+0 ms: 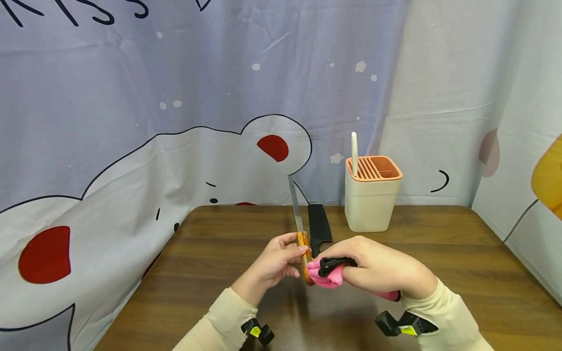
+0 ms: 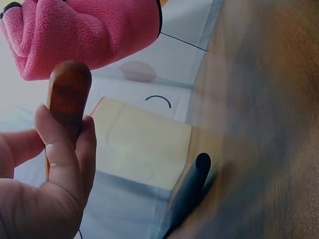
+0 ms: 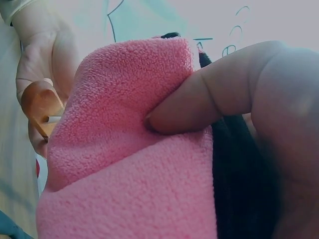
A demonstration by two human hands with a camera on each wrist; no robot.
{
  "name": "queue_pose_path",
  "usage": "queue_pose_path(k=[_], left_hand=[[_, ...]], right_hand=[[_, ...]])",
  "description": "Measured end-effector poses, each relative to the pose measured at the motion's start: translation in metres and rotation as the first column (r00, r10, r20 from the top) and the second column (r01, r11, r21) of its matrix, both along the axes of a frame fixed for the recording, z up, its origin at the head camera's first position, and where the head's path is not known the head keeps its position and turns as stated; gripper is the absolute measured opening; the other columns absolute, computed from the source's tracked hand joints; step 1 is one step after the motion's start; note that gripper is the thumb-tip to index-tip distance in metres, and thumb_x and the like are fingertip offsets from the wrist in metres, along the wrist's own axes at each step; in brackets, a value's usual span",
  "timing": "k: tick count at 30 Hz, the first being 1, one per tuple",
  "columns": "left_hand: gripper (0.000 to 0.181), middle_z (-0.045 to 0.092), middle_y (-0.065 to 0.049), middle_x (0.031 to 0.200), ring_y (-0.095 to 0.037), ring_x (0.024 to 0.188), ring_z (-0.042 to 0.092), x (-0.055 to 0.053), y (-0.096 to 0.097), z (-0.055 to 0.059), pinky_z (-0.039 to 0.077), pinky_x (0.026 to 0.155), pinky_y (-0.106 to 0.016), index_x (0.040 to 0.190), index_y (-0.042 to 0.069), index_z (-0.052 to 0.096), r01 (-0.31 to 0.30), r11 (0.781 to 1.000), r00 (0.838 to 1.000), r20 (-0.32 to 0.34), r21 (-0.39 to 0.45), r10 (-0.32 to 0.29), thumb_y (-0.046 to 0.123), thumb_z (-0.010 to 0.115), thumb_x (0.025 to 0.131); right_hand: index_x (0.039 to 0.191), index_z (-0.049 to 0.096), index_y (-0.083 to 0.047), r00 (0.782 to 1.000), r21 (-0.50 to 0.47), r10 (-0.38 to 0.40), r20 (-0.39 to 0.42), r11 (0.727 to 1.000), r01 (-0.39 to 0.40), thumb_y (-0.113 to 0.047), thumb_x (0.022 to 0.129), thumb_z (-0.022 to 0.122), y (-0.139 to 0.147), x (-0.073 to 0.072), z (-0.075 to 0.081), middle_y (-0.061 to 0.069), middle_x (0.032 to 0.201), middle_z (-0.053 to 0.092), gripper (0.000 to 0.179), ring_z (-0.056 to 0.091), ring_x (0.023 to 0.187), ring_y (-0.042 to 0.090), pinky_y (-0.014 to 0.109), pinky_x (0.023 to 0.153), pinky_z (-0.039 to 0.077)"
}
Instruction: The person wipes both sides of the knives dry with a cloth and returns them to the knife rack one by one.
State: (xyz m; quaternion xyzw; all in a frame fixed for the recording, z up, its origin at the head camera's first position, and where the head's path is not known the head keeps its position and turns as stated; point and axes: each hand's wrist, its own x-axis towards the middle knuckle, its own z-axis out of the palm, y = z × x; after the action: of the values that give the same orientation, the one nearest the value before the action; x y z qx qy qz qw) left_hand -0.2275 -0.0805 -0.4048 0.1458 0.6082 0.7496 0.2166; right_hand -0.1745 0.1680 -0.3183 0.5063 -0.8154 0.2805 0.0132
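My left hand (image 1: 275,259) grips the wooden handle (image 1: 305,261) of a knife, whose long narrow blade (image 1: 296,204) points up and away. In the left wrist view, thumb and fingers close around the brown handle (image 2: 68,92). A folded pink cloth (image 3: 124,149) with black edging is pinched in my right hand (image 1: 379,265), close to the butt of the handle. Whether cloth and handle touch is unclear. Just right of the held knife, a black cleaver (image 1: 319,222) lies on the table, its handle partly hidden by my right hand.
At the back right of the brown wooden table (image 1: 246,224) stands a cream knife holder (image 1: 372,207) with an orange slotted top. A white-handled knife (image 1: 354,151) sticks up from it. Behind the table hangs a printed curtain (image 1: 197,87).
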Motion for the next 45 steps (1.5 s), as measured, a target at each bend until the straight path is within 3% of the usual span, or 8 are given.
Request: queue_pose_path(k=[7, 14, 24, 31, 39, 45], left_hand=[[0.054, 0.067, 0.0, 0.089, -0.008, 0.065, 0.068, -0.001, 0.003, -0.004, 0.055, 0.046, -0.02, 0.146, -0.002, 0.039, -0.002, 1.0, 0.999, 0.04, 0.004, 0.002, 0.006, 0.064, 0.098], [0.051, 0.065, -0.002, 0.093, -0.01, 0.064, 0.066, 0.001, 0.005, -0.006, 0.056, 0.047, -0.021, 0.137, 0.007, 0.041, 0.001, 1.0, 0.998, 0.059, -0.023, 0.001, 0.008, 0.07, 0.095], [0.043, 0.062, -0.001, 0.086, -0.007, 0.051, 0.056, 0.004, 0.007, -0.008, 0.051, 0.042, -0.018, 0.122, 0.015, 0.036, 0.062, 0.998, 0.995, 0.073, 0.003, -0.062, 0.004, 0.068, 0.094], [0.039, 0.066, -0.001, 0.078, -0.008, 0.048, 0.061, 0.006, 0.009, -0.008, 0.049, 0.04, -0.017, 0.123, 0.014, 0.038, 0.097, 0.995, 0.994, 0.059, -0.003, -0.097, 0.007, 0.066, 0.097], [0.04, 0.07, -0.001, 0.081, -0.012, 0.056, 0.068, 0.008, 0.012, -0.008, 0.055, 0.044, -0.022, 0.133, 0.012, 0.038, 0.064, 0.998, 0.995, 0.071, -0.006, -0.064, 0.007, 0.059, 0.1], [0.044, 0.076, -0.008, 0.089, -0.019, 0.071, 0.077, 0.012, 0.015, -0.004, 0.055, 0.044, -0.022, 0.135, 0.013, 0.037, 0.124, 0.992, 0.988, 0.089, 0.04, -0.127, 0.004, 0.053, 0.096]], right_hand=[[0.121, 0.069, -0.034, 1.0, -0.004, 0.0, 0.003, 1.0, 0.0, 0.006, 0.085, 0.057, 0.001, 0.0, 0.002, -0.02, 0.105, 0.068, 0.056, 0.063, 0.091, -0.001, 0.019, 0.085, 0.055], [0.122, 0.07, -0.033, 1.0, -0.021, 0.013, 0.003, 1.0, -0.013, 0.009, 0.083, 0.055, 0.003, 0.0, 0.002, -0.019, 0.108, 0.07, 0.058, 0.064, 0.093, 0.0, 0.02, 0.086, 0.055], [0.119, 0.07, -0.031, 1.0, -0.014, -0.008, -0.017, 1.0, 0.008, 0.008, 0.08, 0.056, 0.005, -0.001, 0.002, -0.019, 0.104, 0.069, 0.058, 0.061, 0.089, -0.001, 0.019, 0.081, 0.054], [0.121, 0.07, -0.032, 1.0, -0.019, -0.002, -0.013, 1.0, 0.002, 0.009, 0.08, 0.055, 0.006, -0.001, 0.002, -0.019, 0.105, 0.069, 0.059, 0.062, 0.09, -0.001, 0.019, 0.082, 0.054], [0.123, 0.071, -0.029, 0.999, -0.029, -0.005, 0.033, 1.0, 0.006, 0.009, 0.083, 0.055, 0.008, -0.005, 0.001, -0.017, 0.109, 0.071, 0.057, 0.065, 0.094, 0.0, 0.021, 0.087, 0.056], [0.123, 0.072, -0.026, 0.991, -0.029, -0.112, 0.071, 0.993, 0.115, 0.003, 0.088, 0.057, 0.018, -0.02, -0.006, -0.015, 0.11, 0.073, 0.049, 0.065, 0.093, 0.001, 0.022, 0.087, 0.055]])
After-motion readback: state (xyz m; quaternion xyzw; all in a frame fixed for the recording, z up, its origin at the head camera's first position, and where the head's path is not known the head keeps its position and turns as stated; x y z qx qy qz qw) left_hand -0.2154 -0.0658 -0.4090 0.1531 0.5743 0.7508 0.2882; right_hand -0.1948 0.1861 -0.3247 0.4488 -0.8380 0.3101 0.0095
